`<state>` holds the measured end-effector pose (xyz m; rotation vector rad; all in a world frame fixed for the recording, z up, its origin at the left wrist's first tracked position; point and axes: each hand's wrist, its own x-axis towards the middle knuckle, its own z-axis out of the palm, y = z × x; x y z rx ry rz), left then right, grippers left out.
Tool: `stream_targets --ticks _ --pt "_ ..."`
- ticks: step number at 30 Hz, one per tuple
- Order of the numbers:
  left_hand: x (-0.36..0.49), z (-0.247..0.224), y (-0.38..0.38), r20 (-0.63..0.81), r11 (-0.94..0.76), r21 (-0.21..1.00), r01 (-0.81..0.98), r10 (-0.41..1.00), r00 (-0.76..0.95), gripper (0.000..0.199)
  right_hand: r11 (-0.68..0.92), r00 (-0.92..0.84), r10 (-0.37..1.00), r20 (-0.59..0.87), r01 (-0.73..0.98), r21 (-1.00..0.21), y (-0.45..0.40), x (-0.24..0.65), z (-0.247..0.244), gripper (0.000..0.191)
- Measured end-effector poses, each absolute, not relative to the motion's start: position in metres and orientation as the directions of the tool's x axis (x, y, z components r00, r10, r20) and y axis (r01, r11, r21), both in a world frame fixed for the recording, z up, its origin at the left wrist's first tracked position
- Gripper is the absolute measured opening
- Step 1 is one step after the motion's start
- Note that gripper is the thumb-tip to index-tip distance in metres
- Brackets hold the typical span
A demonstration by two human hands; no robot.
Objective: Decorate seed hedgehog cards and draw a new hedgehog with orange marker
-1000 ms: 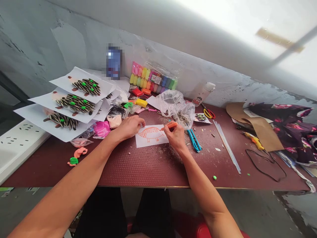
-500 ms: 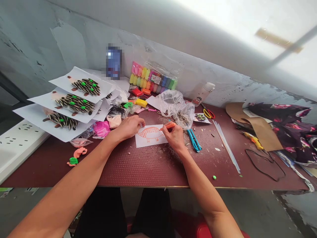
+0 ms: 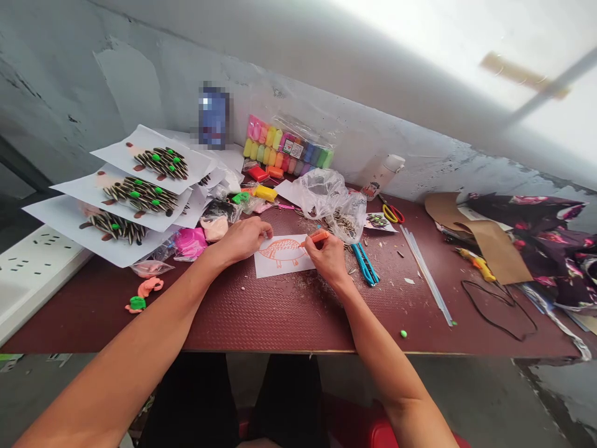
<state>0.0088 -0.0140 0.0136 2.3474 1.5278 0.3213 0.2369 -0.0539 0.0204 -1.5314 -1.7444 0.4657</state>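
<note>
A small white sheet (image 3: 275, 270) lies on the dark red table (image 3: 233, 323), bearing an orange outline of a round-bodied animal with short legs and small strokes over its back. My right hand (image 3: 330, 256) is closed around an orange marker (image 3: 319, 237), its tip at the right part of the drawing. At the sheet's upper left corner rests my left hand (image 3: 248, 238), fingers bent with the tips near the paper; whether it pinches anything is too small to tell.
Sheets with seed-covered hedgehogs (image 3: 163, 163) are stacked at the left by a power strip (image 3: 41, 267). Behind are clay packs (image 3: 289, 149) and a plastic bag of seeds (image 3: 345, 218). A blue cutter (image 3: 365, 264), scissors (image 3: 392, 213), glue sticks (image 3: 426, 274) and a glue gun (image 3: 480, 264) lie right.
The marker tip in my right hand has shifted very slightly on the drawing. My left hand has stayed in place.
</note>
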Motion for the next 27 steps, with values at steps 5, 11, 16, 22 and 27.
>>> stream_targets --ticks 5,11,16,22,27 --pt "0.0077 0.0106 -0.0124 0.033 -0.388 0.381 0.839 0.913 0.407 0.033 0.218 0.003 0.953 0.302 0.686 -0.694 -0.0545 0.2364 0.0217 0.026" --pt "0.0065 0.0086 -0.0118 0.061 -0.404 0.392 0.827 0.908 0.414 0.031 0.183 0.032 0.958 0.285 0.696 -0.695 -0.0544 0.237 0.0213 0.024" --pt "0.007 0.0092 -0.0121 0.048 -0.388 0.406 0.828 0.913 0.404 0.031 0.195 0.029 0.96 0.278 0.642 -0.742 -0.0545 0.2363 0.0232 0.023" --pt "0.0075 0.0113 -0.0126 0.036 -0.389 0.395 0.832 0.912 0.408 0.032 0.214 0.058 0.942 0.329 0.652 -0.727 -0.0535 0.24 0.0261 0.022" --pt "0.007 0.0116 -0.0128 0.039 -0.39 0.39 0.834 0.912 0.409 0.032 0.21 0.035 0.949 0.313 0.672 -0.71 -0.0542 0.2397 0.0249 0.022"
